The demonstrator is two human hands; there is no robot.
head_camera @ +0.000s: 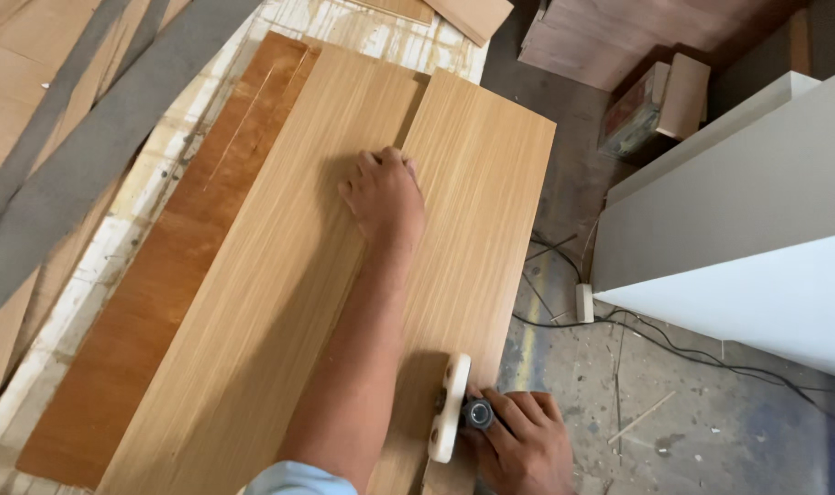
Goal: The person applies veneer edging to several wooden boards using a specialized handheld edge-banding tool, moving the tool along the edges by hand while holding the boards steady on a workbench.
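Observation:
Two long light wood-grain boards lie side by side on a bench, the left board [280, 275] and the narrower right board [477, 202]. My left hand [385, 192] presses flat on them, over the seam between the two. My right hand [523, 445] grips a small dark round tool body [479, 414] with a pale oblong base plate [450, 408], held against the near right edge of the right board.
A darker reddish-brown panel [161, 275] lies under the boards at the left. Grey strips [97, 147] cross the far left. A white cabinet [738, 220] stands at the right, black cables [637, 335] run over the dusty concrete floor, and a small box [651, 105] sits beyond.

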